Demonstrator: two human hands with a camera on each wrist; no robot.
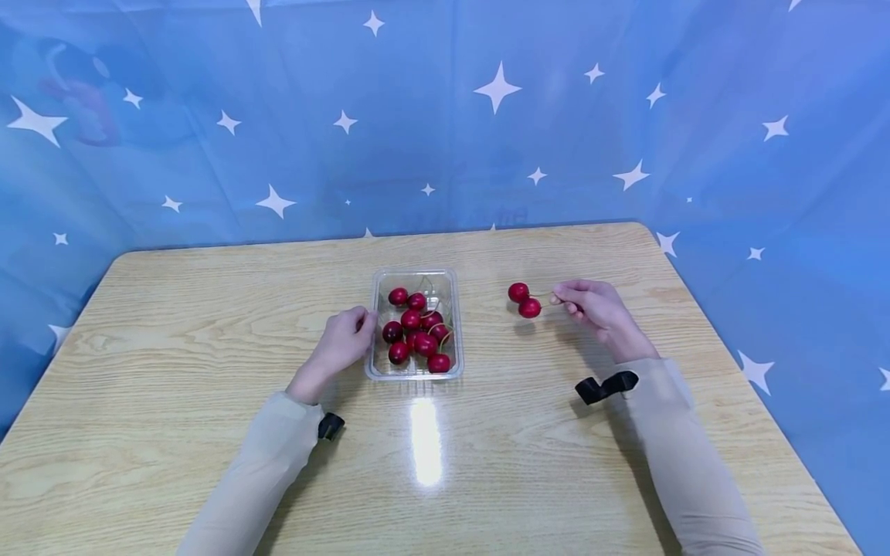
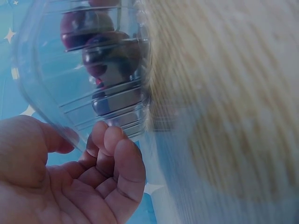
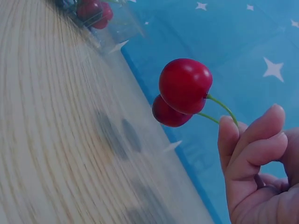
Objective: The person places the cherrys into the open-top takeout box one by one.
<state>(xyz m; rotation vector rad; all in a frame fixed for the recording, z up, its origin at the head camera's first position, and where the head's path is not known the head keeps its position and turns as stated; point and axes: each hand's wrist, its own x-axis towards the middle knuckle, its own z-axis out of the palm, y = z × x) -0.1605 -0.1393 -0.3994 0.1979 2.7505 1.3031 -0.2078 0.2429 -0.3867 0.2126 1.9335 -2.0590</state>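
A clear plastic container (image 1: 415, 376) stands on the table with several dark red cherries (image 1: 425, 344) inside, some with stems. My left hand (image 1: 344, 337) holds its left edge. Up close in the left wrist view, the thumb lies at the rim and the curled fingers (image 2: 127, 161) at the ribbed outer wall. To the right of the container, my right hand (image 1: 595, 306) pinches the thin green stems of a pair of cherries (image 1: 530, 308) between thumb and fingertips. Both cherries hang off the table, one partly behind the other in the right wrist view (image 3: 185, 86).
The light wood table (image 1: 174, 371) reaches back to a blue cloth (image 1: 417, 116) with white stars. A bright reflection lies on the wood in front of the container. Black straps (image 1: 606, 387) are on both wrists.
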